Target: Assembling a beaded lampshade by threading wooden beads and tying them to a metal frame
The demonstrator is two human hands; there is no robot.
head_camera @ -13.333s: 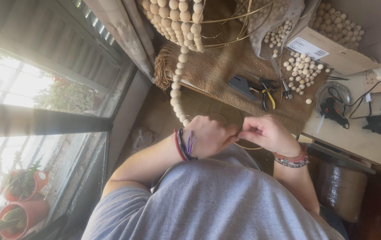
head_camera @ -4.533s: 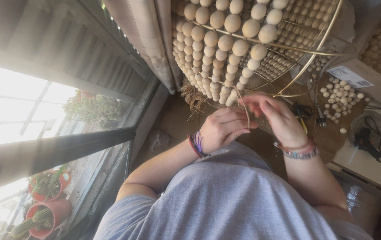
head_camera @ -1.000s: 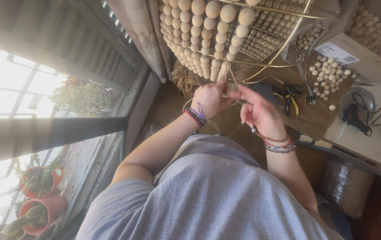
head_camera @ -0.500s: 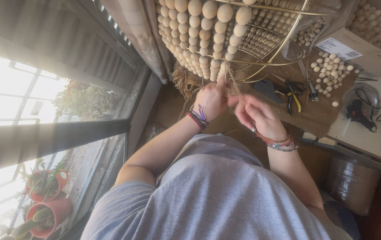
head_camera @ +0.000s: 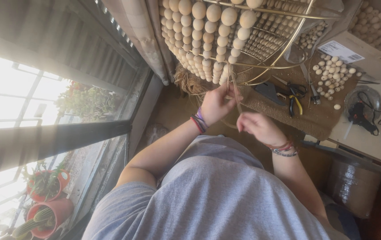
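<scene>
My left hand (head_camera: 217,103) was raised in front of my chest, wrist bent back, and its fingers were pinched together on a thin pale cord (head_camera: 234,91) just under the lowest wooden beads (head_camera: 219,71). The cord went up from my fingers to the bead strands, which hung on a brass wire frame (head_camera: 284,49). My right hand (head_camera: 258,127) was lower and a little apart, palm down with fingers curled; I could not tell if it gripped the cord or not. Loose beads (head_camera: 332,75) and yellow-handled pliers (head_camera: 295,100) lay on the brown mat (head_camera: 315,118) beyond
</scene>
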